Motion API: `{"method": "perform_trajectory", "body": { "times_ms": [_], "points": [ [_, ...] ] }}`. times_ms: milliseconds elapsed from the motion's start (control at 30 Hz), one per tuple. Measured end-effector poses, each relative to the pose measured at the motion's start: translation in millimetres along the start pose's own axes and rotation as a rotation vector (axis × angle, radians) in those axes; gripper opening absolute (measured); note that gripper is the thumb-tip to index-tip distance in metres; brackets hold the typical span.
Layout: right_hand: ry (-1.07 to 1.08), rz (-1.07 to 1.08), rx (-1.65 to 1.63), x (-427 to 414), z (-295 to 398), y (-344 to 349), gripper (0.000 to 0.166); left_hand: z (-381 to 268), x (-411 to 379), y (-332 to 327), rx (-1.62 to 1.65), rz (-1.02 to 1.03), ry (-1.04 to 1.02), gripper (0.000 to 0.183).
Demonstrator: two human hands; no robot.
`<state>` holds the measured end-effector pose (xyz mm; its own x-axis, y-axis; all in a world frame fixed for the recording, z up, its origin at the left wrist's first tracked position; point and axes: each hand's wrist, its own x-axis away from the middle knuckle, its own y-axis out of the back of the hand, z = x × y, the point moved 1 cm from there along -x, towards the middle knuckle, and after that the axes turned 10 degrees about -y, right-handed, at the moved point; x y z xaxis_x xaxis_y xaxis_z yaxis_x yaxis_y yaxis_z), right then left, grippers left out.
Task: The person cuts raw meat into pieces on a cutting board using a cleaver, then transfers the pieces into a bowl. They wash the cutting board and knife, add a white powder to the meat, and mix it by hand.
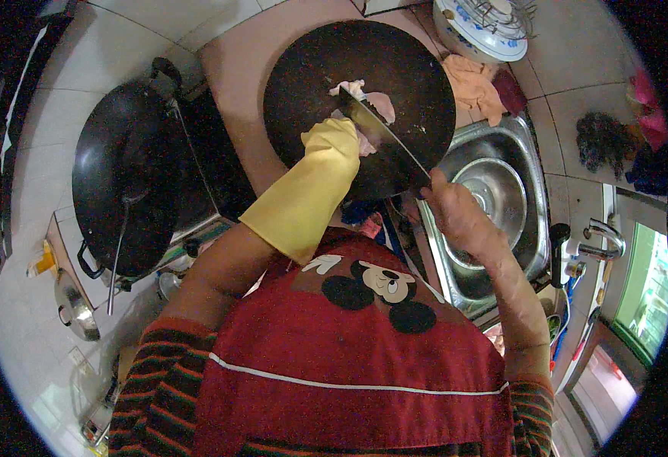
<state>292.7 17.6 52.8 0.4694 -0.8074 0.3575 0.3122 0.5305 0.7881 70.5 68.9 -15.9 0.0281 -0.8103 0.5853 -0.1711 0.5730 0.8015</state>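
A round dark cutting board (311, 68) lies before me with pieces of pale pink raw meat (380, 107) on it. My right hand (459, 214), bare, grips the handle of a cleaver (388, 134), whose blade slants up and left across the board among the meat. In a yellow rubber glove, my left hand (336, 143) rests on the board just left of the blade. Its fingers are bent down over a piece of meat (366, 144) that shows at the glove's right side; the fingertips are hidden.
A black wok (122, 171) with a metal ladle (118, 257) in it stands on the left. At the right is a steel sink (531, 171) holding a metal basin (517, 188). An orange cloth (471, 85) and a blue-and-white lidded bowl (471, 34) lie beyond the sink.
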Motion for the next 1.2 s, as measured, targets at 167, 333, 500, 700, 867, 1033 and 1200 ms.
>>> {"method": "perform_trajectory", "body": {
  "times_ms": [167, 333, 500, 700, 867, 1033, 1200],
  "points": [
    [-0.001, 0.076, -0.091, -28, -9, -3, 0.017, -4, 2, 8, -0.042, 0.101, -0.02, 0.036],
    [-0.021, -0.027, 0.018, -96, 9, -27, 0.019, -3, -2, -3, -0.068, -0.026, -0.024, 0.046],
    [0.114, -0.273, 0.057, -137, 42, -29, 0.024, 0, -2, 5, 0.006, 0.006, -0.061, 0.051],
    [0.073, -0.167, -0.173, -146, 17, -21, 0.02, 7, 14, 15, 0.056, -0.034, -0.084, 0.047],
    [0.055, -0.232, -0.25, -104, 21, -12, 0.019, 23, 37, 16, 0.129, -0.064, -0.164, 0.035],
    [0.037, -0.329, -0.307, -86, 22, -10, 0.019, 38, 46, 4, 0.214, -0.114, -0.147, 0.034],
    [0.154, -0.546, -0.134, -64, 61, 43, 0.017, 42, 66, 10, 0.26, -0.117, -0.101, 0.033]
  ]
}}
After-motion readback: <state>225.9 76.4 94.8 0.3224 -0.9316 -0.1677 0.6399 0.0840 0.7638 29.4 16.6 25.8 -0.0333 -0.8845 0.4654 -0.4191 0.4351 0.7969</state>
